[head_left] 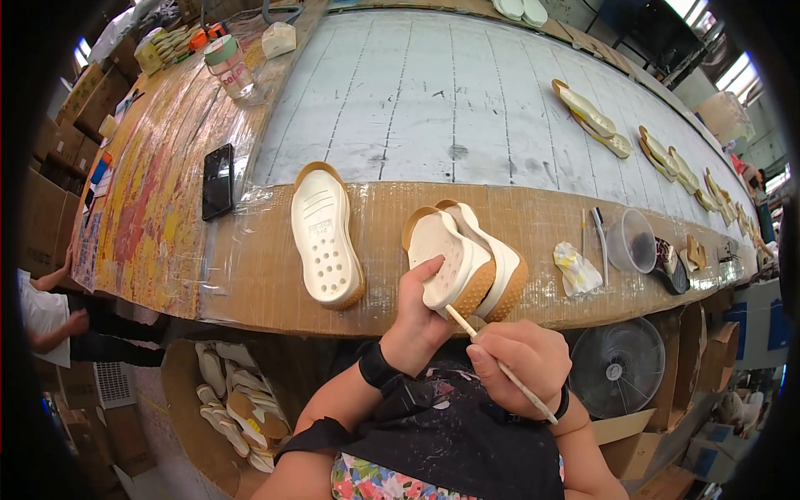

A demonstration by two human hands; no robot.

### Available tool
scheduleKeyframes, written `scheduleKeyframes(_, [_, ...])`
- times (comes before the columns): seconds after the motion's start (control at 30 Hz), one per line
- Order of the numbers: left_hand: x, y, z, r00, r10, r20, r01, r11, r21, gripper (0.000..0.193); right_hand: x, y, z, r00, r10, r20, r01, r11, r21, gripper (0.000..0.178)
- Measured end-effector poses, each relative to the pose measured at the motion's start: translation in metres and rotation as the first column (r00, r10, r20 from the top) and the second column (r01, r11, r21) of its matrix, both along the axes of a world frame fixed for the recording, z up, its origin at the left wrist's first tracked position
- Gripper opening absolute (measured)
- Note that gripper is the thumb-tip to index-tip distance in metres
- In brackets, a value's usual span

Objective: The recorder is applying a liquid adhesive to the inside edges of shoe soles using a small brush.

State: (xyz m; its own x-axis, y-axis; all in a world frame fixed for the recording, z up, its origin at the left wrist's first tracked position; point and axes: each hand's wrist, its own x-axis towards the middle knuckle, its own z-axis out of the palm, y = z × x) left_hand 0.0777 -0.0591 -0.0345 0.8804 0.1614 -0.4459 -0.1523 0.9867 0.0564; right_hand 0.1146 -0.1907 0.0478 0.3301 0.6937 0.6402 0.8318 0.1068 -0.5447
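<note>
My left hand (418, 323) grips a cream shoe sole (439, 250) with a tan studded edge, thumb on the inner face. Close against it on the right is a second cream and tan sole (504, 268), tilted alike; whether my fingers touch it is hidden. In my right hand (527, 367) is a thin, pale-handled brush (460, 321), held like a pen. Its tip meets the lower rim of the nearer sole. Another sole (321, 225) lies face up on the cardboard-covered bench edge (250, 267), left of my hands.
Right along the bench are a stained cloth (577, 269), a toothbrush-like brush (601, 237) and a clear plastic cup (631, 240). A phone (218, 182) and bottle (229, 68) stand left. Several soles (590, 117) line the white belt (400, 108). Below are a fan (617, 367) and box (179, 392); a person (50, 312) stands left.
</note>
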Motion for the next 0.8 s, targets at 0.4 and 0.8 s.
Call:
scheduleKeyframes(0.4, [-0.012, 0.006, -0.001, 0.999, -0.016, 0.035, 0.007, 0.965, 0.261, 0.035, 0.050, -0.042, 0.006, 0.900, -0.422, -0.107, 0.434, 0.891, 0.131, 0.007])
scheduleKeyframes(0.8, [-0.004, 0.003, 0.009, 0.999, 0.030, 0.013, -0.031, 0.999, 0.040, 0.029, 0.362, -0.203, -0.135, 0.365, -0.889, 0.277, 0.803, 0.150, -0.577, 0.024])
